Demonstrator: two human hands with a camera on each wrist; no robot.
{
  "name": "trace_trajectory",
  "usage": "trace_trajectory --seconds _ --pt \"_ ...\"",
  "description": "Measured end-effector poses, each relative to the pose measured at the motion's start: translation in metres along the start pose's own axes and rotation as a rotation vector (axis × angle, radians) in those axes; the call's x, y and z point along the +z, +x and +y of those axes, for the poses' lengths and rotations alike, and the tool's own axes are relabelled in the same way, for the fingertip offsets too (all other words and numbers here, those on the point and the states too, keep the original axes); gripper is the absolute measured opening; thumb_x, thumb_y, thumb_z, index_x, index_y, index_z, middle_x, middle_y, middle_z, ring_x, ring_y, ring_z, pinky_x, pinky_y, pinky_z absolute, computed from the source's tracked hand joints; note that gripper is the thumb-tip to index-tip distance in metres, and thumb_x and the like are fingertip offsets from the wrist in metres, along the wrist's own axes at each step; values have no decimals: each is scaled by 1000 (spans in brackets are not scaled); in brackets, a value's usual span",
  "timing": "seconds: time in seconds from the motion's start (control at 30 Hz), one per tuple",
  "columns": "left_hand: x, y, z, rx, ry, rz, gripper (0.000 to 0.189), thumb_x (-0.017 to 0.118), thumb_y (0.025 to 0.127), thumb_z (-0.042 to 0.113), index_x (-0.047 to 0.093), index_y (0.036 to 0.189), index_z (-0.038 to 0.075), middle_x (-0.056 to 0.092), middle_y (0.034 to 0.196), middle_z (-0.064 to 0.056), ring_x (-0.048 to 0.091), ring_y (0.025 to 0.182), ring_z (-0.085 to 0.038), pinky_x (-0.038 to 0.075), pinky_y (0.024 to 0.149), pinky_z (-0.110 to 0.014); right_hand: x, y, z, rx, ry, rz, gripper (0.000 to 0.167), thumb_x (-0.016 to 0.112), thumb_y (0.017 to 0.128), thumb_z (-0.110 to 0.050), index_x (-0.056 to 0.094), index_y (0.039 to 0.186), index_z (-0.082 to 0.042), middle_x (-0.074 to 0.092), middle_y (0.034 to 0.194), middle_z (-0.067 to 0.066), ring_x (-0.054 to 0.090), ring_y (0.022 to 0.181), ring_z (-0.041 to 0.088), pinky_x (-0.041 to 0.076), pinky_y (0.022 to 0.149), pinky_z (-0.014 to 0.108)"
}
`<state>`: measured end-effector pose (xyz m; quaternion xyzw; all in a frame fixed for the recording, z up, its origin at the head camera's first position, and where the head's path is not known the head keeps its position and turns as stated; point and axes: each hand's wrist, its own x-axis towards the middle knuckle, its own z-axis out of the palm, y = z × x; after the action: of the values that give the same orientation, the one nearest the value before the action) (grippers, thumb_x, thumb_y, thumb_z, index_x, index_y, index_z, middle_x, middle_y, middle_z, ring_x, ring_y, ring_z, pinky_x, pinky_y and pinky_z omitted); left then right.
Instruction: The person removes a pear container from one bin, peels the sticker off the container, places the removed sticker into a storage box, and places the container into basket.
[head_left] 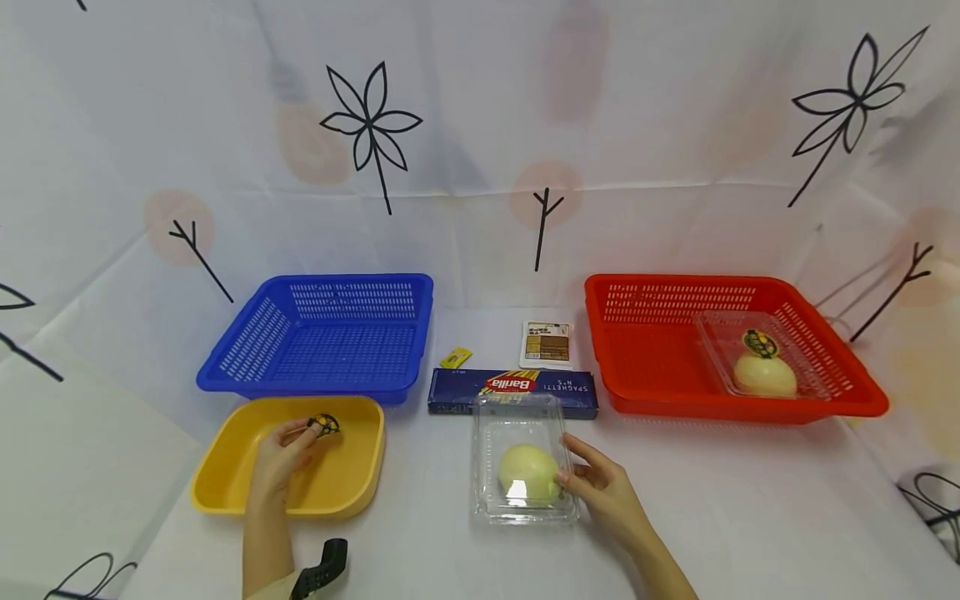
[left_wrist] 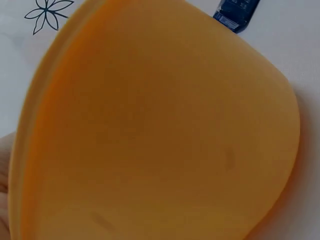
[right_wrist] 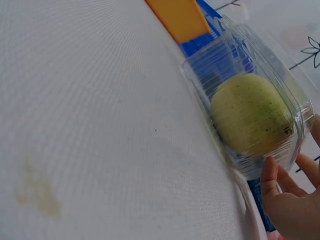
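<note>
Over the yellow basin point(head_left: 213, 492), my left hand point(head_left: 281, 458) pinches a round black-and-yellow sticker point(head_left: 325, 425) between thumb and fingers. The left wrist view shows mostly the basin's outer wall point(left_wrist: 165, 125), with a bit of hand at the left edge. In front of me is a lidded clear plastic box point(head_left: 486, 500) with a round, pale yellow-green fruit point(head_left: 528, 473) inside. My right hand point(head_left: 607, 492) grips the box's right side by fingers and thumb. Small dark specks show on the fruit point(right_wrist: 252, 115) in the right wrist view.
Behind the box lie a blue spaghetti carton point(head_left: 465, 387), a small yellow packet point(head_left: 456, 357) and a brown-and-white packet point(head_left: 547, 343). A blue basket point(head_left: 345, 390) stands back left. The red basket point(head_left: 622, 400) at right holds another clear box point(head_left: 720, 333) with a fruit and sticker.
</note>
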<state>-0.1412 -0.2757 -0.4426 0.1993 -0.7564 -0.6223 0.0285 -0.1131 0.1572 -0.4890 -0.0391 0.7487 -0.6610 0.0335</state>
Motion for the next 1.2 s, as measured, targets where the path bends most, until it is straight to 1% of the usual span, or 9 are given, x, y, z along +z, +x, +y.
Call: trace_trajectory --seconds 0.1,0.2,0.3,0.37,0.43,0.67,0.77,1.0,1.2 --pt "0 0 1 -15 84 -4 52 63 90 17 42 127 -13 62 98 -7 56 80 -3 50 69 -24 0 0 0 5 -5 -2 57 69 83 -7 47 135 2 46 139 20 57 110 36 44 86 13" --pt "1 -1 1 -29 171 -19 54 63 90 20 42 128 -11 58 111 -25 56 93 -18 49 74 -33 0 0 -1 13 -5 -4 57 69 84 -8 47 136 1 46 140 20 56 111 36 44 85 13" --pt "2 0 1 -45 211 -41 58 63 90 22 39 131 -10 51 123 -33 51 107 -32 47 82 -42 0 0 -2 24 0 -5 58 69 84 -8 47 136 1 45 140 19 56 111 36 44 85 13" --pt "2 0 1 -55 227 -55 61 64 89 23 38 133 -10 48 126 -34 47 111 -36 45 85 -46 0 0 -2 31 -1 -2 58 69 84 -9 47 136 0 45 141 18 56 111 35 44 85 13" --pt "3 0 2 -65 237 -64 62 64 89 24 36 135 -10 46 127 -34 46 111 -37 45 86 -46 0 0 -2 33 -2 -1 58 69 84 -9 47 136 0 45 141 18 56 111 35 44 85 13" --pt "2 1 3 -82 252 -71 63 63 89 26 37 135 -9 46 127 -33 48 103 -32 47 79 -37 0 0 0 15 -1 3 57 69 84 -8 47 136 0 46 140 19 57 109 34 45 85 14" --pt "2 1 2 -91 255 -73 64 62 90 27 36 136 -8 45 129 -33 48 103 -32 47 79 -37 0 0 0 12 3 4 57 69 83 -7 47 136 1 46 140 19 58 108 33 45 85 14" --pt "2 1 0 -90 254 -96 68 61 91 29 31 140 -7 39 135 -34 44 115 -39 46 87 -45 0 -1 1 24 -2 3 57 69 84 -9 48 136 -1 46 140 17 57 109 33 45 85 14" --pt "3 1 0 -101 300 -140 72 60 91 31 28 140 -11 34 136 -35 37 120 -44 40 97 -54 0 -1 0 26 2 3 57 69 84 -9 47 136 -1 46 140 18 57 110 33 45 85 13"
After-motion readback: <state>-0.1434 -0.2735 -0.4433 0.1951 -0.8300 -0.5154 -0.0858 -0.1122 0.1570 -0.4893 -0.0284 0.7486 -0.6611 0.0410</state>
